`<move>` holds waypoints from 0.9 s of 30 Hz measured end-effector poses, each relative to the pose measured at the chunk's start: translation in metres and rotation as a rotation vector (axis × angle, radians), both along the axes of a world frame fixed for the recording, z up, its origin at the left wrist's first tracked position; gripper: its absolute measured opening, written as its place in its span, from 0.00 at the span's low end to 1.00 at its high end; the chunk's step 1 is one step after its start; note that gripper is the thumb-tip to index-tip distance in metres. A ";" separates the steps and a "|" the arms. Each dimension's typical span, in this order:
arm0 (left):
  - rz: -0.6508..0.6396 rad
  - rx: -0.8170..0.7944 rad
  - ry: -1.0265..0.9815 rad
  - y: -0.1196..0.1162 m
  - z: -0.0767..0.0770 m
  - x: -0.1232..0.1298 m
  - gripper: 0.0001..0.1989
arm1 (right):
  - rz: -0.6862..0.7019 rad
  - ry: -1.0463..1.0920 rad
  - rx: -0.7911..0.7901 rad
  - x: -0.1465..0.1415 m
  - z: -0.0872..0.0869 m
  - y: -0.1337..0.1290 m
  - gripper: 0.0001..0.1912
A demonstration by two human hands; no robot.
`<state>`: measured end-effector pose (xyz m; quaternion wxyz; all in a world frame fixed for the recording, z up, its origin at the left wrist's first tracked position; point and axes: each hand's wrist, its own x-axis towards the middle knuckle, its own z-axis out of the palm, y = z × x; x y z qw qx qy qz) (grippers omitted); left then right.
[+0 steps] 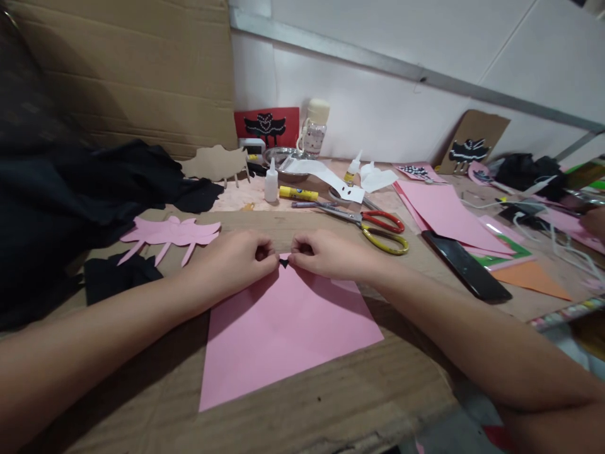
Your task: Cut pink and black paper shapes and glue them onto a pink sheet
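Observation:
A pink sheet of paper (283, 340) lies on the table in front of me. At its far edge my left hand (243, 252) and my right hand (326, 252) meet from either side, fingertips a short gap apart. Between them shows a small black piece (284, 263), pointed at the bottom, over the pink paper. Thumb and forefinger of each hand are pinched at its sides; my fingers hide its full shape. Left of my hands lies a pink paper cut-out (171, 232) with long legs, partly over black cloth (118, 277).
Beyond my hands are a white glue bottle (271, 183), a yellow glue stick (298, 193) and scissors (378, 227) with red and yellow handles. Pink sheets (454, 214) and a black phone (466, 265) lie right. Black fabric (85, 214) is heaped left. Cardboard (118, 75) stands behind.

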<state>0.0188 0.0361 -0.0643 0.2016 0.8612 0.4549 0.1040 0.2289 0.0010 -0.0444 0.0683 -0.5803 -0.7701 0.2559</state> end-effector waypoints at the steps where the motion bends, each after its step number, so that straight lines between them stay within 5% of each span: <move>1: -0.002 0.003 -0.001 0.000 0.000 0.000 0.14 | 0.001 -0.001 0.002 0.000 0.000 0.000 0.09; 27: -0.041 0.039 0.071 -0.004 0.001 0.007 0.10 | 0.004 -0.081 0.080 -0.004 -0.004 -0.002 0.07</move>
